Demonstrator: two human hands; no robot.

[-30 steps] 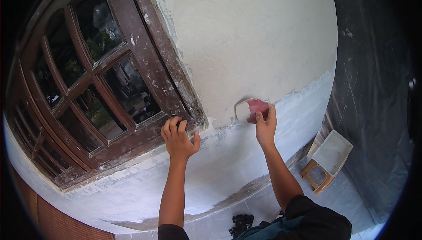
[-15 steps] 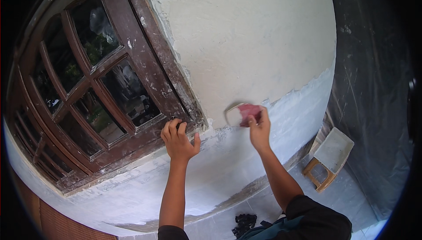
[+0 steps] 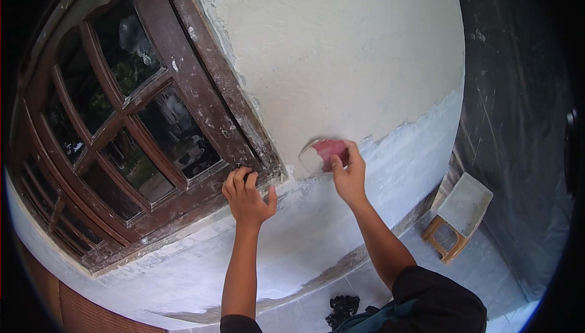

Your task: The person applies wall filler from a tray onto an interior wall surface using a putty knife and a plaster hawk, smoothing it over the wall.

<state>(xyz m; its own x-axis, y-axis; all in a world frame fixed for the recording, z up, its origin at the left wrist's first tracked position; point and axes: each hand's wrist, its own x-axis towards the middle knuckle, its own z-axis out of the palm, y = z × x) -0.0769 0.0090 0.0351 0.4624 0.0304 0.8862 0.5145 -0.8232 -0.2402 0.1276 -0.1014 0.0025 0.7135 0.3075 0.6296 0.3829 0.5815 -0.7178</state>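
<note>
Two bare hands are at the wall [image 3: 378, 34]: the right hand [image 3: 350, 177] grips a pink scraper [image 3: 332, 149] between thumb and fingers, and the left hand [image 3: 248, 202] has its fingers spread and half bent on the frame [image 3: 236, 98], near the lower corner of the window [image 3: 169, 80]; I see nothing held in it. The scraper lies against the wall, just to the right of this corner, with pale paste [image 3: 311, 159] on its left part. As I judge, the work is partly done: a cream coat [image 3: 329, 83] covers most of the upper wall, but thin lines and small marks remain in it. Below its ragged edge, the lower band [image 3: 420, 144] is bluish white and seems not coated, so this part may be left, if it must be covered too. The frame is close to the scraper on the left and limits the room there; its wood already carries white spots. To the right, a stool [image 3: 448, 243] with a tray [image 3: 466, 205] stands near the foot of the wall, beside a dark sheet [image 3: 518, 132]. Some black thing [image 3: 342, 310] lies on the floor [image 3: 384, 278]; I cannot tell what it is.
</note>
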